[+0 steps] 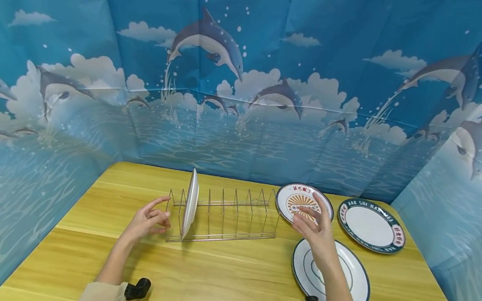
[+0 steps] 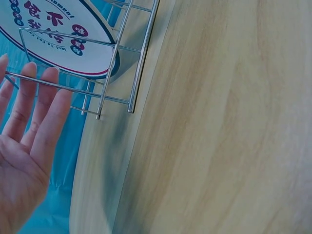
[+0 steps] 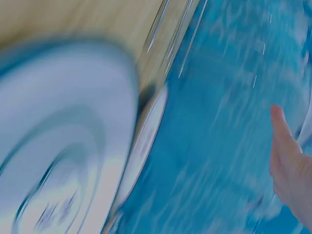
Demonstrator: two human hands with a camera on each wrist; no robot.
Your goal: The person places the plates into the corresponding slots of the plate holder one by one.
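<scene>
A wire plate rack [image 1: 221, 238] stands on the table with one white plate [image 1: 191, 204] upright in its left part. Beside the rack's left end is my left hand [image 1: 143, 223]. The left wrist view shows its fingers [image 2: 46, 102] extended at the end wire, palm showing. My right hand [image 1: 318, 233] is raised over the plates on the right, fingers spread and nothing in them. Under its forearm lies a white plate with rings [image 1: 357, 273]. Behind the hand lies a plate with an orange sunburst [image 1: 297, 199]. Motion blurs the right wrist view.
A plate with a dark green lettered rim [image 1: 373, 226] lies at the far right. Blue dolphin-print curtains [image 1: 242, 136] rise at the table's back and sides. The wooden table [image 1: 219, 284] extends in front of the rack.
</scene>
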